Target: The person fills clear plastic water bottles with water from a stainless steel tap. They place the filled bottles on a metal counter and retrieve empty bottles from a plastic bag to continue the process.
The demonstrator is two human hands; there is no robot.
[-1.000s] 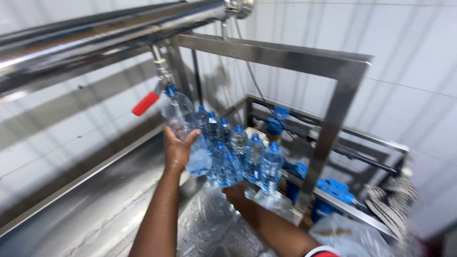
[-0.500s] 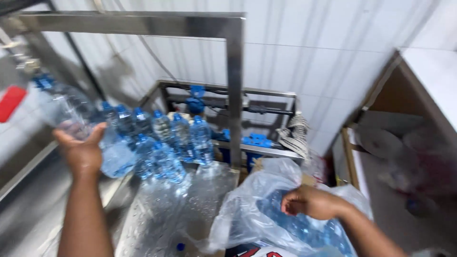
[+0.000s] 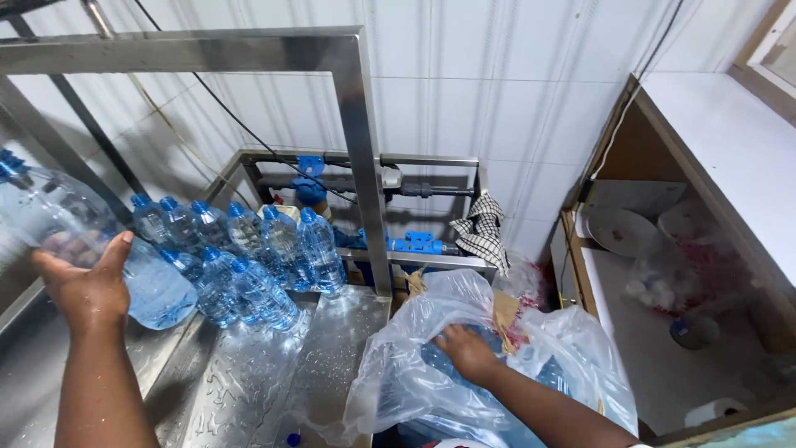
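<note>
The left hand (image 3: 83, 286) holds a large clear water bottle (image 3: 79, 236) with a blue cap, tilted, its fingers (image 3: 70, 247) wrapped around the far side and the thumb up against the near side. Just beyond those fingers a cluster of filled blue-capped bottles (image 3: 249, 249) stands and leans on the wet steel surface (image 3: 249, 382), beside a steel frame post (image 3: 365, 166). The right hand (image 3: 464, 350) reaches into a clear plastic bag (image 3: 414, 373); its fingers curl onto a bottle inside, though whether they grip it cannot be told. Beyond these fingers a checked cloth (image 3: 481, 232) hangs on the rail.
</note>
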